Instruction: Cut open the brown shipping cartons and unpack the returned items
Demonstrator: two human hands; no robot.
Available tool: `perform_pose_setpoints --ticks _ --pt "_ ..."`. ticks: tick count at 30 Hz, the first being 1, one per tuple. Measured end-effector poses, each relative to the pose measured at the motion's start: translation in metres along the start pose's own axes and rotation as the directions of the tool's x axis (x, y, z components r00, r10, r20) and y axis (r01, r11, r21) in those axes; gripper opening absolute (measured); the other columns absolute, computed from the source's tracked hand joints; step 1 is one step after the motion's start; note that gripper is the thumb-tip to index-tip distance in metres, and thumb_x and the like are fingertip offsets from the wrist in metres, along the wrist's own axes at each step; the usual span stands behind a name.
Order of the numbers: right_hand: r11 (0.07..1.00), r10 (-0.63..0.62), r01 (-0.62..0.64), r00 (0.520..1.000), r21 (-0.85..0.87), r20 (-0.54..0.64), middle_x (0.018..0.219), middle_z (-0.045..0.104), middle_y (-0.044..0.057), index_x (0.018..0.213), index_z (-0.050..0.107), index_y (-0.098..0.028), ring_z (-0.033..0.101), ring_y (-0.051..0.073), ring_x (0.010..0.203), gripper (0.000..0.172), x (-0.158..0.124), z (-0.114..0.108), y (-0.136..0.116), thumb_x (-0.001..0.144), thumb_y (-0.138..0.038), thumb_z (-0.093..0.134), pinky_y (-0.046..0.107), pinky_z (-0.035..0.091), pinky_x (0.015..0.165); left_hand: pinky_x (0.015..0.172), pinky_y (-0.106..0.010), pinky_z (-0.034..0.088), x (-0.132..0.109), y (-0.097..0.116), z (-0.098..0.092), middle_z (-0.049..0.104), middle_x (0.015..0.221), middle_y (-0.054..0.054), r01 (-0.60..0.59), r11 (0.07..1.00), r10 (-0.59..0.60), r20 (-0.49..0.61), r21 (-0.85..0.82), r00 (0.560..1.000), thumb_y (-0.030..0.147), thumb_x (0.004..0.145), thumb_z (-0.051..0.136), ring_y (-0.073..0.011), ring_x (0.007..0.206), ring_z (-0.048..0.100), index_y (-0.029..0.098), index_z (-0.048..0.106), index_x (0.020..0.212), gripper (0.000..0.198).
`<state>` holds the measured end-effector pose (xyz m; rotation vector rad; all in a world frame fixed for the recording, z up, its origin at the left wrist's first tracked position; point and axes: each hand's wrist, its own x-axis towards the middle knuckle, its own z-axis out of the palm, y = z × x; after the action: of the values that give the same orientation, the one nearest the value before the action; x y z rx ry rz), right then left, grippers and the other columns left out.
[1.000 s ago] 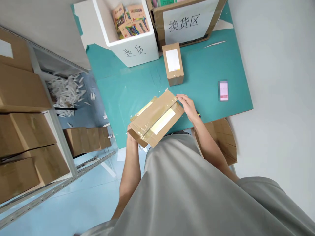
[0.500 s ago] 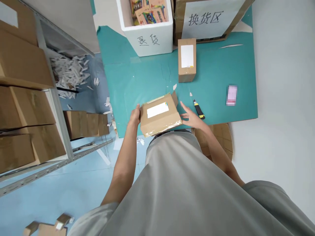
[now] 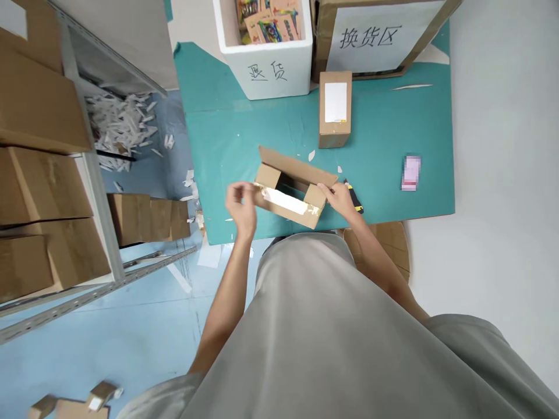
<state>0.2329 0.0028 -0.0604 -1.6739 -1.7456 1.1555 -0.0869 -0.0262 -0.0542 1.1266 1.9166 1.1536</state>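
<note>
An opened cardboard box (image 3: pixel 286 214) is tilted over the near edge of the table, between my two hands. Its flaps stand apart, with one long flap on the far side, and a strip of shiny tape runs along the near side. Through the opening I see a dark inside and a patch of teal. My left hand (image 3: pixel 243 210) is curled, its fingertips at the box's left corner. At the right end, my right hand (image 3: pixel 340 201) pinches the cardboard between thumb and fingers. A black and yellow utility knife (image 3: pixel 356 201) lies just beyond that hand, partly covered by it.
A taped brown box (image 3: pixel 335 131) with a white label stands farther back on the teal table (image 3: pixel 218 139). Behind it are a white foam box (image 3: pixel 279 78) of colourful packets and a large carton (image 3: pixel 321 52). A blurred-out pink object (image 3: pixel 411 173) lies right. Shelves of cartons (image 3: pixel 43 116) stand left.
The box has been turned and tipped so its open, flapped side now shows instead of the labelled face. My right hand has closed on its right end; my left hand has shifted slightly.
</note>
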Motion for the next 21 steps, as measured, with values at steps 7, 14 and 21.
perform_pose_setpoints --ticks 7,14,21 --pt "0.999 -0.013 0.013 1.000 -0.040 -0.020 0.078 0.072 0.007 0.076 0.068 -0.022 0.066 0.022 0.075 0.080 0.019 -0.008 -0.007 0.108 -0.089 0.041 0.032 0.045 0.070 0.136 -0.073 0.028 -0.045 0.075 0.034 0.069 0.141 -0.017 -0.678 0.702 0.286 0.786 0.217 0.548 0.057 0.078 0.100 -0.0469 0.146 0.058 0.025 0.068 0.143 0.079" --pt "0.967 0.058 -0.063 0.998 -0.249 -0.028 0.088 0.075 0.010 0.084 0.075 -0.020 0.066 0.023 0.080 0.074 0.012 -0.002 -0.038 0.116 -0.078 0.041 0.033 0.038 0.071 0.097 -0.051 0.054 -0.041 0.092 0.038 0.068 0.119 -0.014 -0.722 0.647 0.184 0.868 0.245 0.460 0.062 0.079 0.100 -0.0393 0.109 0.066 0.022 0.069 0.129 0.071" --pt "0.966 0.064 -0.080 0.995 -0.246 -0.073 0.103 0.078 0.011 0.086 0.077 -0.020 0.069 0.023 0.084 0.070 0.004 0.002 -0.064 0.120 -0.068 0.039 0.032 0.037 0.070 0.094 -0.050 0.048 -0.067 0.088 0.032 0.071 0.121 -0.017 -0.739 0.594 0.234 0.811 0.317 0.536 0.053 0.094 0.089 -0.0390 0.109 0.066 0.023 0.070 0.113 0.039"
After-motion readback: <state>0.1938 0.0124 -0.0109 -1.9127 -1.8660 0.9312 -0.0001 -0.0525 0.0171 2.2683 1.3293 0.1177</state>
